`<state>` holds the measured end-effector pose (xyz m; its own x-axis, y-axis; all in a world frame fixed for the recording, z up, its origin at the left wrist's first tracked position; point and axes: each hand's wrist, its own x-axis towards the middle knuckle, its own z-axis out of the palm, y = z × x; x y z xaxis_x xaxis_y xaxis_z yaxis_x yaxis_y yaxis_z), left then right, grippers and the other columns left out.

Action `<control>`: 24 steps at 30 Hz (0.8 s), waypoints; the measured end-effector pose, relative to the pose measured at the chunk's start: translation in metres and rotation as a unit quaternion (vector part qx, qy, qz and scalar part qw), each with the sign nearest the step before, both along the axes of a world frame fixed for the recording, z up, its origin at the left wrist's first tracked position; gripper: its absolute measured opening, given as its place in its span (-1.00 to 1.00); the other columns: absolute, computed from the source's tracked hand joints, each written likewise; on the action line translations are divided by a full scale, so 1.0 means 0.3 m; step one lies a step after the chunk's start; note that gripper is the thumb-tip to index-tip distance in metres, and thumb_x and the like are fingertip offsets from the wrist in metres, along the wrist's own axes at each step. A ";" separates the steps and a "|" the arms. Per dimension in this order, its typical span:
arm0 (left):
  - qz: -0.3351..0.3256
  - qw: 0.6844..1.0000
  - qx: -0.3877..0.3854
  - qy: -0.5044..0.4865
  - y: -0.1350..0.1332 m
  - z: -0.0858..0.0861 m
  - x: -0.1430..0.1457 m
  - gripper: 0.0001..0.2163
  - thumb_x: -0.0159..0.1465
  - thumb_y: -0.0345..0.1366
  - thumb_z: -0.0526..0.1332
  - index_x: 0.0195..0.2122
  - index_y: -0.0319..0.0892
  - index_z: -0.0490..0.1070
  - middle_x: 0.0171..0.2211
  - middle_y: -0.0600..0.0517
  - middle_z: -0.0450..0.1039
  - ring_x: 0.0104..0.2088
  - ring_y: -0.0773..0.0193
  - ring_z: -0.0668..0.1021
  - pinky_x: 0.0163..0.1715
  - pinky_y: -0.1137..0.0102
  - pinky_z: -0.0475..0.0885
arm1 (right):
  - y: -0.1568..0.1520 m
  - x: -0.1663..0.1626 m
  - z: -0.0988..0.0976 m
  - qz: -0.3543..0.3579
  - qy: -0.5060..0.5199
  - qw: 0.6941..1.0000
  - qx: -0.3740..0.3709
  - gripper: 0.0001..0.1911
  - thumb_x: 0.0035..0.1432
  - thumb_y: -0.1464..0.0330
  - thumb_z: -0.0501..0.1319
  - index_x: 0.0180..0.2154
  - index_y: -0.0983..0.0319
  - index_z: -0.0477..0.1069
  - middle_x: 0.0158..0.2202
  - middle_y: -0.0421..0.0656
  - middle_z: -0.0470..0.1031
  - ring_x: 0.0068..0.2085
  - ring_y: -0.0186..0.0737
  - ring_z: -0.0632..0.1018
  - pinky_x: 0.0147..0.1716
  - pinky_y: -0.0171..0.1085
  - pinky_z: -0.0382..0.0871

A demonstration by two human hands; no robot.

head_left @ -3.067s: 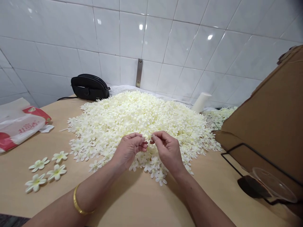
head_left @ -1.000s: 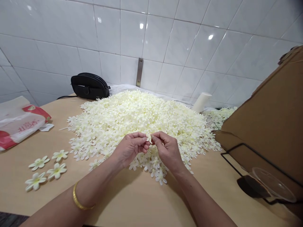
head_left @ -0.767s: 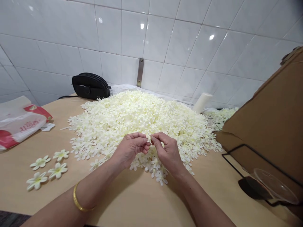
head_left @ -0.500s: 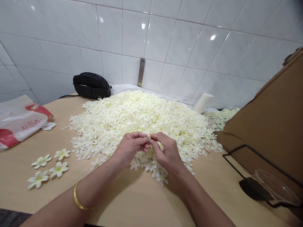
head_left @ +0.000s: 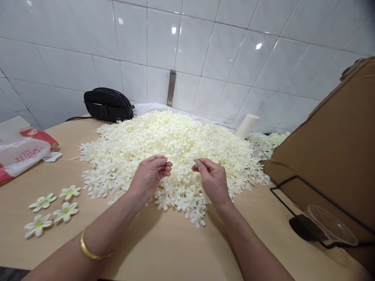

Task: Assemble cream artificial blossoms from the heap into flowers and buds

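A large heap of pale yellow-white artificial flowers (head_left: pixel 175 132) covers the middle of the table. Over its near side my left hand (head_left: pixel 150 173) is pinched, thumb against fingertips; whatever it holds is too small to make out. My right hand (head_left: pixel 212 177) is also pinched, a short way to the right, with its fingertips turned toward the left one. What lies between those fingers is hidden. Several larger white flowers with yellow centres, one of them a six-petalled bloom (head_left: pixel 66 211), rest apart on the table at the left.
A black bag (head_left: pixel 108 104) stands against the tiled wall, and a red and white plastic bag (head_left: pixel 25 150) lies at left. A white roll (head_left: pixel 247 125) stands behind the heap. On the right are a cardboard box (head_left: pixel 331 148) and a black wire frame (head_left: pixel 288 199) on the table (head_left: pixel 172 246).
My hands, whose fingertips met over the heap, have drawn apart, left hand to the left and right hand to the right. The whole view has shifted slightly.
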<state>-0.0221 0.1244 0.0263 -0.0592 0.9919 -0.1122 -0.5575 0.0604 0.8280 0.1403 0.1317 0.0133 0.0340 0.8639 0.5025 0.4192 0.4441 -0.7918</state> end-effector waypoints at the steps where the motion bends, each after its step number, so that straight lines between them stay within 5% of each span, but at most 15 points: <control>1: 0.011 1.000 0.006 -0.001 0.003 0.005 -0.006 -0.93 -0.04 -0.53 0.22 -0.52 -0.30 0.34 -0.63 0.04 0.42 -0.62 0.45 0.44 -0.61 0.57 0.34 | 0.006 0.003 -0.006 -0.023 -0.033 0.999 0.034 -0.79 0.12 0.37 0.04 -0.45 0.27 0.40 -0.49 -0.14 0.44 -0.40 -0.23 0.47 -0.38 -0.28 0.34; 4: 0.019 1.000 0.014 -0.002 0.007 0.014 -0.012 -0.93 -0.04 -0.53 0.22 -0.52 -0.30 0.34 -0.64 0.04 0.41 -0.63 0.45 0.43 -0.61 0.57 0.34 | 0.019 -0.003 -0.029 -0.050 -0.167 0.977 0.124 -0.77 0.15 0.44 -0.01 -0.33 0.27 0.42 -0.39 -0.07 0.43 -0.34 -0.19 0.44 -0.31 -0.22 0.32; 8: 0.003 1.000 0.005 0.001 0.004 0.012 -0.006 -0.91 -0.05 -0.52 0.23 -0.51 -0.30 0.34 -0.63 0.04 0.42 -0.62 0.44 0.44 -0.60 0.56 0.35 | 0.020 -0.018 -0.049 -0.009 -0.284 0.949 0.135 -0.77 0.11 0.46 0.03 -0.23 0.26 0.41 -0.35 -0.06 0.41 -0.26 -0.14 0.40 -0.23 -0.15 0.28; 16: -0.061 0.998 -0.005 0.012 -0.011 -0.017 0.020 -0.93 -0.03 -0.50 0.23 -0.52 -0.29 0.34 -0.62 0.01 0.43 -0.61 0.41 0.45 -0.58 0.52 0.35 | -0.011 -0.014 -0.004 -0.001 -0.135 0.978 0.157 -0.81 0.13 0.44 0.03 -0.29 0.24 0.40 -0.35 -0.09 0.42 -0.26 -0.19 0.42 -0.25 -0.19 0.30; 24: -0.149 0.989 0.015 -0.014 -0.026 -0.033 0.037 -0.94 0.00 -0.43 0.26 -0.50 -0.29 0.38 -0.59 0.01 0.43 -0.57 0.40 0.45 -0.55 0.51 0.35 | -0.044 -0.041 0.012 0.079 -0.110 0.982 0.129 -0.83 0.11 0.47 0.04 -0.38 0.23 0.39 -0.43 -0.14 0.41 -0.36 -0.26 0.43 -0.35 -0.29 0.32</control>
<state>-0.0111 0.1166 0.0165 0.2392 0.9677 -0.0797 -0.5419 0.2012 0.8160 0.1278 0.1185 0.0170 -0.2235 0.6927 0.6857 0.4777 0.6911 -0.5424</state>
